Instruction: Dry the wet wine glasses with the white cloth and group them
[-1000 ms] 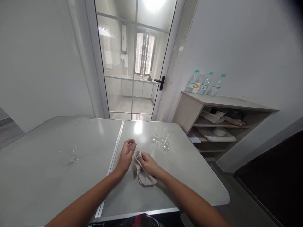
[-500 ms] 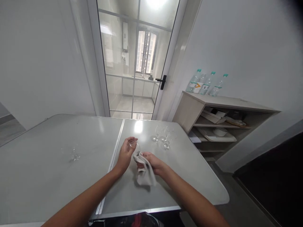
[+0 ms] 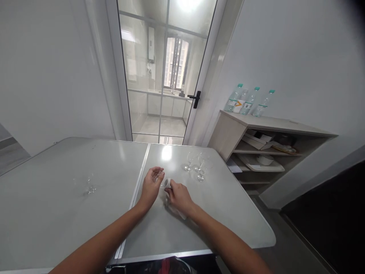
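My left hand point(image 3: 150, 186) is curled around the clear bowl of a wine glass point(image 3: 157, 175), held tilted above the table. In my right hand point(image 3: 180, 197) is a pale cloth point(image 3: 167, 183), bunched over the other end of the glass, by the foot or stem; the fingers hide exactly where it touches. The rest of the cloth hangs below the right hand, mostly covered by it. Three clear stemmed glasses point(image 3: 200, 176) stand grouped beyond my right hand. Another stemmed glass point(image 3: 91, 188) is off to the left, its outline faint.
The grey table point(image 3: 94, 228) has a metal seam running between its two halves. At the back is a glass door point(image 3: 145, 102) with a black handle. A wooden shelf unit point(image 3: 232, 133) stands at the right, with several plastic bottles point(image 3: 247, 103) on top.
My right hand has turned over, its back now facing up, and the cloth has swung under it. My left hand keeps its hold on the glass almost in place.
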Tool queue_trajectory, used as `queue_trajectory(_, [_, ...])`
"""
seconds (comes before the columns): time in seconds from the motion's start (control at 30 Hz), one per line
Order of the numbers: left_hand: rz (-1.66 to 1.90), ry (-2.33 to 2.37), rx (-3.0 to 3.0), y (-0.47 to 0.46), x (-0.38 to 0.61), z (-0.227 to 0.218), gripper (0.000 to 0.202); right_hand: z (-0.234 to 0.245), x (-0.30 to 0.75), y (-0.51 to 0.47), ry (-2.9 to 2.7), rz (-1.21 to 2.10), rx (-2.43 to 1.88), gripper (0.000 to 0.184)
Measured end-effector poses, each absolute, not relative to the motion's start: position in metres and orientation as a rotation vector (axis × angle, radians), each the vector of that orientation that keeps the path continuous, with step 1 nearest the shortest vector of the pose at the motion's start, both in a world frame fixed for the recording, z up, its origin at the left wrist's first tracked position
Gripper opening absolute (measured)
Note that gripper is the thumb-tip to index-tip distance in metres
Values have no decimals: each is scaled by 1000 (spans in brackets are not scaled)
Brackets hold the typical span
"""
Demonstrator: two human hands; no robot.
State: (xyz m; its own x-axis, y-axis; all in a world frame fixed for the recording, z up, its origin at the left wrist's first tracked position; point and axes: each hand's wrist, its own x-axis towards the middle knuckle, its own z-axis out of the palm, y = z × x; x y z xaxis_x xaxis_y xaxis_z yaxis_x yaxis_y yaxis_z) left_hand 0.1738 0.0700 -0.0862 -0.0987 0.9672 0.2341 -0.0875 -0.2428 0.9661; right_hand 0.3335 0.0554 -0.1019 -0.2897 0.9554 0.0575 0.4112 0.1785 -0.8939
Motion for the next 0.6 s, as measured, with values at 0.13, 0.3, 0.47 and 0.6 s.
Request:
queue_trajectory(0.13, [1489,974,1288,69,174,-85,40,-101,338,56,-1769,1629,-1022,34])
queue_trajectory(0.3, [1481,1012,1331,71,173,-87,35,-98,338,56,-1787,1334,-1100,30])
queue_trajectory(0.47, [1423,1043,1386,71,172,-81,33,-90,341,54,-1632,1669,-1051,28])
queue_trajectory(0.6, [1360,963,1496,66,168,-75,30,-90,350,56,-1421,2105,-830,40])
